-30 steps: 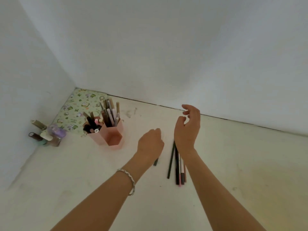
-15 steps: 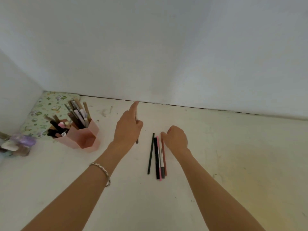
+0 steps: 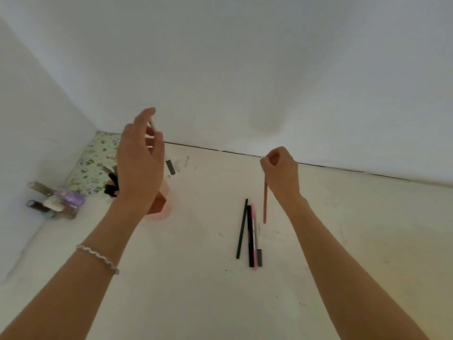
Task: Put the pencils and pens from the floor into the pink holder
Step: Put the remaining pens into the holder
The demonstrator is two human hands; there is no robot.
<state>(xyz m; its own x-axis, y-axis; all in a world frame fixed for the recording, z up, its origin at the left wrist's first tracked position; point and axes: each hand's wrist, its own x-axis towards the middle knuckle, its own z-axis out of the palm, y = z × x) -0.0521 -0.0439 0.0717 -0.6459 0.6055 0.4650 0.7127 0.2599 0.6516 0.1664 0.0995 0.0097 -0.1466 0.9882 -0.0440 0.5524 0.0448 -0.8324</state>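
Head cam, near to far: both my forearms reach in, beaded bracelet (image 3: 98, 258) on the L wrist. Four pens/pencils left on the floor (image 3: 186, 285): dark green pencil (image 3: 242, 229), black pen (image 3: 250, 236), pink pen (image 3: 255, 244), grey-capped one (image 3: 259, 256), all side by side. My right hand (image 3: 282, 175) is now raised, fingers closed on a reddish-brown pencil (image 3: 265, 204) hanging tip-down; 0.5 s ago it was down on the pile. My left hand (image 3: 141, 165) has lifted up over the pink holder (image 3: 159, 207), fingers loosely curled round a white pen w/ grey cap (image 3: 170, 165). Holder mostly hidden behind that hand. Beyond: small bottles (image 3: 58, 202) by the L wall, floral mat (image 3: 98, 165) in the corner, plain white walls, off-white scuffed floor.
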